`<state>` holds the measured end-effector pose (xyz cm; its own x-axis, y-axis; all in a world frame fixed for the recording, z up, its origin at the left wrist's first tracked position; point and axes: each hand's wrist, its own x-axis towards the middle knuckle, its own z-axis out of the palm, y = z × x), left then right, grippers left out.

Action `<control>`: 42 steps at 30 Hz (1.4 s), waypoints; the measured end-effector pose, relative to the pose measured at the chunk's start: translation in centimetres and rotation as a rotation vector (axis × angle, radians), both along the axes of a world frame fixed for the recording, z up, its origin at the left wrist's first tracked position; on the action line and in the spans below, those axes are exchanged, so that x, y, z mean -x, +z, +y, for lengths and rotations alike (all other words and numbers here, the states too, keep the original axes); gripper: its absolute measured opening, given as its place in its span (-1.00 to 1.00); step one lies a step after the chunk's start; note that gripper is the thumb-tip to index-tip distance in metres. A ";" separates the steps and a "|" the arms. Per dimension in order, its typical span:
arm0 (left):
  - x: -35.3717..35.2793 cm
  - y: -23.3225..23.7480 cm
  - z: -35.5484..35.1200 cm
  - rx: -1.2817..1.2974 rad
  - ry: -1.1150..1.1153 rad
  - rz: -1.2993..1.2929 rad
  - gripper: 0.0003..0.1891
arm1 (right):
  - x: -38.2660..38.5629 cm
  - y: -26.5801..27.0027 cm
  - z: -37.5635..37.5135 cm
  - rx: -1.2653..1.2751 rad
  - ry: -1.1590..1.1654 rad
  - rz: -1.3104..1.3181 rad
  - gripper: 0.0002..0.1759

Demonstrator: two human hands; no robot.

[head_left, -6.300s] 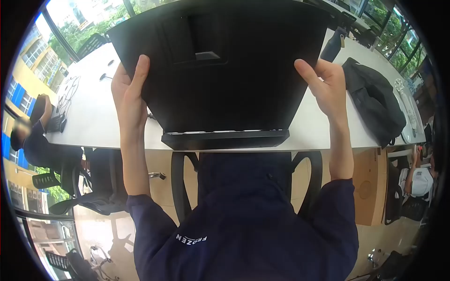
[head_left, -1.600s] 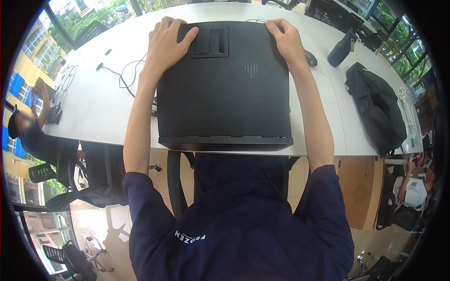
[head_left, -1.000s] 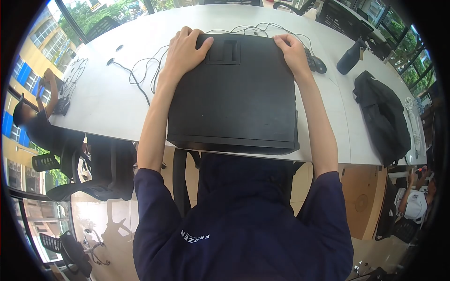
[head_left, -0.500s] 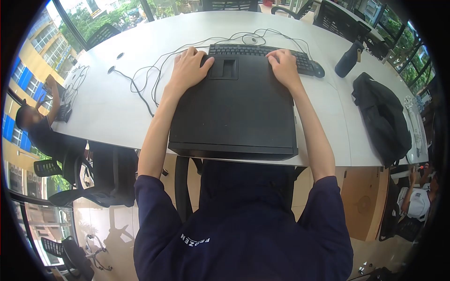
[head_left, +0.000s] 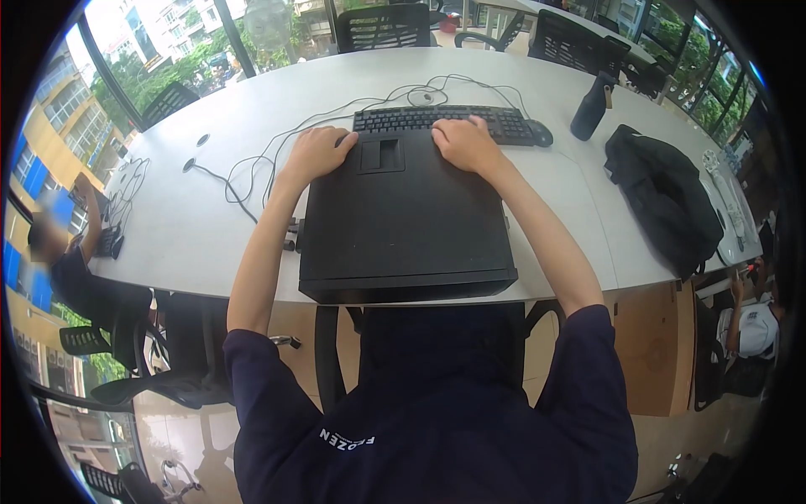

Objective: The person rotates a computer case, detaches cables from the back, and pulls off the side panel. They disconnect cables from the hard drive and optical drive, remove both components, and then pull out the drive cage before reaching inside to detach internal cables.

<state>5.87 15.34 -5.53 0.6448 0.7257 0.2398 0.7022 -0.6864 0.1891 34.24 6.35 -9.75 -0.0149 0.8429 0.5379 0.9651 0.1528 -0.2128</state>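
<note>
A black desktop computer case (head_left: pixel 403 227) lies flat on the table at the near edge, with a recessed latch (head_left: pixel 382 154) near its far side. My left hand (head_left: pixel 319 154) grips the far left corner, thumb on top and fingers curled over the edge. Along the far edge, right of the latch, my right hand (head_left: pixel 467 143) is bent over the case, its fingertips partly hidden. Just beyond lies a black keyboard (head_left: pixel 395 118), close to my right hand. Dark connectors (head_left: pixel 292 235) stick out at the case's left side, beside my left forearm.
A black mouse (head_left: pixel 540 133) sits at the keyboard's right end. Farther right are a dark bottle (head_left: pixel 592 107) and a black bag (head_left: pixel 667 197). Loose cables (head_left: pixel 243 176) run across the white table (head_left: pixel 201 235). Another person (head_left: pixel 67 244) sits at the far left.
My right hand has shifted left along the far edge, from the far right corner toward the latch. The case is turned slightly, and its left-side connectors now show. The camera view has tilted up.
</note>
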 end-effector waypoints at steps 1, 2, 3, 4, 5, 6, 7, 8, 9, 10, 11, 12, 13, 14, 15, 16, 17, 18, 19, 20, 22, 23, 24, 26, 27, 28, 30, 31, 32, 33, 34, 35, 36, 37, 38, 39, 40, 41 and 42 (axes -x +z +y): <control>-0.5 -0.1 1.0 -0.009 -0.011 -0.007 -0.48 | 0.2 0.7 0.5 0.178 0.005 -0.023 -0.57; -1.2 -0.5 2.3 0.082 0.002 0.043 -0.44 | 0.4 1.4 1.0 0.353 0.012 -0.045 -0.51; -1.8 -0.9 3.3 0.172 0.015 0.094 -0.40 | 1.0 2.7 1.1 0.440 -0.009 -0.113 -0.40; -2.2 -1.0 3.6 0.161 0.010 0.085 -0.40 | 1.2 2.7 1.8 0.429 -0.017 -0.121 -0.40; -2.7 -1.2 3.7 0.153 0.069 0.102 -0.36 | 1.5 2.6 2.4 0.452 -0.048 -0.081 -0.37; -3.0 -1.6 3.8 0.147 0.128 0.120 -0.31 | 1.7 2.5 2.9 0.475 -0.079 -0.039 -0.34; -3.1 -1.8 4.0 0.123 0.125 0.111 -0.29 | 2.0 2.9 2.7 0.495 -0.117 -0.010 -0.30; -3.0 -2.1 4.2 0.110 0.111 0.099 -0.29 | 2.2 2.8 2.7 0.452 -0.134 -0.012 -0.30; -2.8 -2.2 3.6 0.094 0.129 0.073 -0.30 | 2.3 2.5 2.6 0.427 -0.143 -0.015 -0.30; -2.9 -2.4 3.1 0.080 0.150 0.047 -0.32 | 2.4 2.2 2.4 0.404 -0.149 -0.019 -0.30; -3.1 -2.1 2.8 0.066 0.141 0.032 -0.32 | 2.4 2.1 2.3 0.388 -0.160 -0.014 -0.31; -3.1 -2.1 2.6 0.069 0.142 0.025 -0.33 | 2.6 2.0 2.1 0.375 -0.165 -0.006 -0.31; -3.0 -2.1 2.3 0.074 0.145 0.020 -0.35 | 2.7 2.0 2.0 0.371 -0.164 0.010 -0.33; -3.0 -2.2 2.2 0.063 0.142 0.009 -0.35 | 2.8 2.1 1.9 0.359 -0.168 0.001 -0.33; -3.1 -2.2 2.2 0.053 0.156 0.015 -0.36 | 2.8 2.0 1.8 0.352 -0.168 0.020 -0.33; -3.2 -2.4 2.3 0.047 0.168 0.026 -0.38 | 2.9 2.0 1.7 0.349 -0.168 0.042 -0.33; -3.3 -2.5 2.4 0.042 0.164 0.022 -0.38 | 2.8 1.8 1.9 0.341 -0.153 0.026 -0.34; -3.3 -2.5 2.3 0.048 0.162 0.020 -0.40 | 2.7 1.6 1.9 0.338 -0.155 0.026 -0.34; -3.2 -2.5 2.3 0.054 0.164 0.018 -0.41 | 2.6 1.4 2.0 0.316 -0.149 0.015 -0.35; -3.2 -2.5 2.3 0.052 0.167 0.017 -0.41 | 2.6 1.2 2.3 0.293 -0.140 0.004 -0.37; -3.2 -2.5 2.0 0.059 0.151 -0.016 -0.44 | 2.7 1.3 2.2 0.293 -0.139 0.009 -0.38; -3.2 -2.4 1.9 0.058 0.156 -0.013 -0.44 | 2.7 1.3 2.2 0.294 -0.138 0.012 -0.39; -3.2 -2.4 1.9 0.082 0.141 -0.038 -0.44 | 2.7 1.5 2.1 0.293 -0.132 0.015 -0.39; -3.1 -2.4 1.7 0.109 0.136 -0.064 -0.43 | 2.8 1.7 2.0 0.314 -0.147 -0.003 -0.40; -3.2 -2.4 1.6 0.103 0.131 -0.069 -0.44 | 2.8 1.7 2.0 0.305 -0.138 0.010 -0.40; -3.2 -2.3 1.7 0.094 0.123 -0.075 -0.45 | 2.7 1.8 2.1 0.304 -0.135 0.011 -0.40; -3.2 -2.4 1.8 0.087 0.128 -0.059 -0.46 | 2.7 1.7 2.1 0.337 -0.143 -0.006 -0.37; -3.3 -2.4 1.9 0.076 0.129 -0.046 -0.47 | 2.7 1.7 2.2 0.337 -0.142 -0.006 -0.37; -3.3 -2.4 1.9 0.078 0.131 -0.047 -0.47 | 2.7 1.7 2.2 0.364 -0.175 0.031 -0.36; -3.3 -2.5 2.0 0.062 0.136 -0.044 -0.47 | 2.9 1.8 2.0 0.393 -0.207 0.069 -0.34; -3.4 -2.6 2.1 0.045 0.141 -0.040 -0.47 | 2.9 2.0 1.9 0.395 -0.205 0.069 -0.34; -3.4 -2.6 2.3 0.049 0.144 -0.039 -0.47 | 2.9 2.3 1.8 0.404 -0.208 0.047 -0.33; -3.4 -2.6 2.3 0.057 0.139 -0.053 -0.47 | 2.9 2.3 1.8 0.417 -0.210 0.026 -0.32; -3.4 -2.7 2.2 0.065 0.132 -0.064 -0.47 | 3.0 2.4 1.9 0.425 -0.211 0.040 -0.33; -3.4 -2.6 2.3 0.068 0.134 -0.061 -0.47 | 3.1 2.5 1.8 0.428 -0.209 0.042 -0.33; -3.4 -2.6 2.2 0.061 0.133 -0.057 -0.48 | 3.1 2.5 1.6 0.421 -0.213 0.072 -0.32; -3.4 -2.6 2.2 0.053 0.131 -0.056 -0.48 | 3.2 2.7 1.5 0.412 -0.218 0.099 -0.30; -3.4 -2.5 2.2 0.054 0.133 -0.056 -0.48 | 3.2 2.7 1.6 0.416 -0.215 0.108 -0.32; -3.4 -2.5 2.1 0.039 0.130 -0.058 -0.48 | 3.1 2.7 1.6 0.419 -0.215 0.109 -0.32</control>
